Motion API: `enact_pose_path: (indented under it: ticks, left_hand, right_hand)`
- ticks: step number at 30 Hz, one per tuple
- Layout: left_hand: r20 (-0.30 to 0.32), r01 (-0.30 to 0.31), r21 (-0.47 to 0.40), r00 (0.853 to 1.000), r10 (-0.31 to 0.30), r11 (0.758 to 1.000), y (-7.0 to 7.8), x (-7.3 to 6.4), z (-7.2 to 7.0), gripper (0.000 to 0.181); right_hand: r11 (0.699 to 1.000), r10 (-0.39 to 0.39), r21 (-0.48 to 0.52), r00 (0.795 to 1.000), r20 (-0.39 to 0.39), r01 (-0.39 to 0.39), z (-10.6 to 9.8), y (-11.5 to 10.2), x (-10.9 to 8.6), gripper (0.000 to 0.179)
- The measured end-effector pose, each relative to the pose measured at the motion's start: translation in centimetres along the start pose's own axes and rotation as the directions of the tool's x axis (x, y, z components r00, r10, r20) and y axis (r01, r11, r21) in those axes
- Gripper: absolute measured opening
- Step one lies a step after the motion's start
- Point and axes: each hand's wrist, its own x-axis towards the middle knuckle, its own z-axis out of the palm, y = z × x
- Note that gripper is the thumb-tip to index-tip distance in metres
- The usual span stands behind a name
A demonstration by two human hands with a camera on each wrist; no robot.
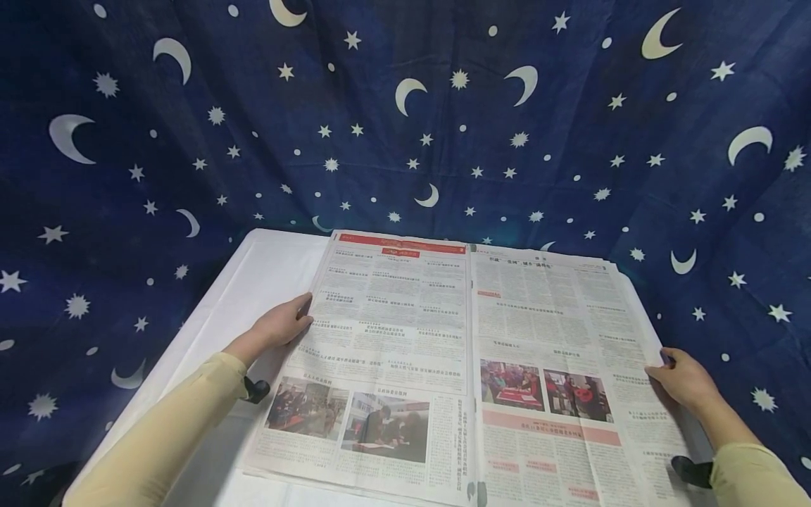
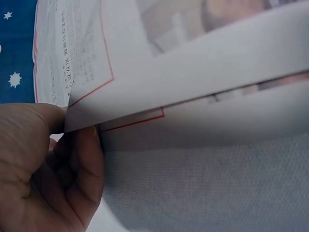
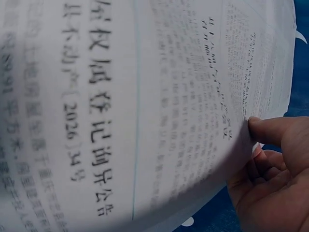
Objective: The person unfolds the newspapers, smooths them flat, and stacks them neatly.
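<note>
A newspaper point(image 1: 412, 352) is spread wide, its centre fold running down between two printed pages with colour photos. My left hand point(image 1: 281, 324) pinches its left edge; in the left wrist view the thumb of that hand point(image 2: 43, 159) lies over the sheets and the curled fingers are beneath. At the opposite edge my right hand point(image 1: 687, 380) pinches the paper between thumb and fingers. The right wrist view shows that hand point(image 3: 275, 169) at the border of the newspaper point(image 3: 183, 121), which bows in a curve. Several layered sheets show at the left edge.
Under the newspaper is a white-covered table point(image 1: 279, 260), bare along its left side. A dark blue cloth point(image 1: 380, 105) with moons and stars hangs behind and around it. Dark bands sit at both cuffs, near the left sleeve point(image 1: 184, 415) and the right sleeve point(image 1: 754, 475).
</note>
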Motion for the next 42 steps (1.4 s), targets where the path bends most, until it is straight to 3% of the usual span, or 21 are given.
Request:
enact_pose_path:
  ticks: [10, 24, 30, 36, 42]
  left_hand:
    - [-0.031, 0.006, -0.027, 0.999, -0.007, 1.000, 0.3, -0.5, -0.2, 0.073]
    - [-0.135, -0.022, 0.111, 0.990, 0.037, 0.994, -0.5, -0.6, -0.8, 0.075]
    - [-0.194, -0.032, 0.110, 0.980, 0.053, 0.993, -0.9, -0.7, -1.7, 0.076]
    - [-0.256, -0.049, 0.109, 0.964, 0.076, 0.993, -0.8, -0.5, -2.7, 0.076]
    - [-0.303, -0.079, 0.167, 0.944, 0.128, 0.983, -0.6, -0.4, -2.9, 0.078]
  right_hand:
    - [0.998, -0.066, 0.015, 0.997, -0.032, 0.067, -0.5, 0.1, -0.8, 0.076]
    - [0.986, -0.133, -0.105, 0.989, -0.058, 0.126, -1.1, 0.6, -1.0, 0.073]
    - [0.975, -0.168, -0.155, 0.984, -0.055, 0.158, -1.8, 0.8, -1.3, 0.074]
    - [0.956, -0.209, -0.229, 0.973, -0.094, 0.184, -1.9, -0.7, -1.3, 0.074]
    - [0.928, -0.302, -0.274, 0.941, -0.155, 0.253, -0.7, -2.7, -1.5, 0.070]
